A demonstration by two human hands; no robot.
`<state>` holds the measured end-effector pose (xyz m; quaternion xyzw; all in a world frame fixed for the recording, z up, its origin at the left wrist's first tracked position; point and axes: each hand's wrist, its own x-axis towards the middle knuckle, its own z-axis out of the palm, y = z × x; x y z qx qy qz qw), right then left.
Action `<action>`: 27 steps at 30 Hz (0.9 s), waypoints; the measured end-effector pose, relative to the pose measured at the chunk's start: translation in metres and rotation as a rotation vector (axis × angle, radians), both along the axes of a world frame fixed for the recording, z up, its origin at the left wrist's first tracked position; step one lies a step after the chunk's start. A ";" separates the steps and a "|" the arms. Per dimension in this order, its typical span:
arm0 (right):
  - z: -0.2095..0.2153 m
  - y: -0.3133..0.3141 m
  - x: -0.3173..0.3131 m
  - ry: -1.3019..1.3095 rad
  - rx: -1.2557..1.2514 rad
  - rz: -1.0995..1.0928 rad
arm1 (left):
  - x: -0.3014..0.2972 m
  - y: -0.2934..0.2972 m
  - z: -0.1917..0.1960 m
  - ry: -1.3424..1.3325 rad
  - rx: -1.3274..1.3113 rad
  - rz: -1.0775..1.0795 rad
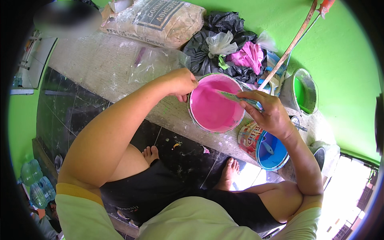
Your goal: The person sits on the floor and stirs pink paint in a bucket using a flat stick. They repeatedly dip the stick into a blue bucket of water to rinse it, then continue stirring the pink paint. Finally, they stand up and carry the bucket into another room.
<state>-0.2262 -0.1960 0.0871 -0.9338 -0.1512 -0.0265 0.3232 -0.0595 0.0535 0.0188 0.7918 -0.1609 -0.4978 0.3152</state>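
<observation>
A round bucket of pink paint (212, 114) stands on the pale ledge (100, 68) in front of me. My left hand (183, 84) is closed on the bucket's left rim. In my closed right hand (269, 112) is a paint-smeared flat stick (231, 97), streaked green and blue; its far end reaches over the pink paint, and whether it is a brush handle or a plain stick I cannot tell. Just below that hand a tilted bucket of blue paint (282, 160) holds a paintbrush (267, 147).
A grey bucket with green paint (300, 94) leans by the wall, near a long wooden pole (290, 48). Behind lie a large powder sack (160, 20), black plastic bags (198, 50), a pink bag (249, 58) and a clear plastic bag (156, 64). Dark tiles (176, 156) lie below.
</observation>
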 end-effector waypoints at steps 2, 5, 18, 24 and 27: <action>0.000 -0.001 0.000 -0.027 -0.046 -0.007 | 0.000 0.000 0.000 -0.002 0.002 -0.006; 0.007 -0.003 -0.001 -0.010 -0.105 -0.052 | 0.000 -0.001 0.000 -0.002 -0.003 -0.006; 0.006 0.013 -0.005 0.193 0.109 -0.175 | 0.000 -0.002 -0.002 0.002 -0.002 0.005; -0.003 0.007 0.000 -0.047 -0.011 -0.132 | 0.000 0.000 -0.002 0.003 -0.003 0.005; 0.009 0.004 -0.002 0.042 -0.025 -0.161 | 0.000 0.000 -0.001 0.002 -0.001 0.002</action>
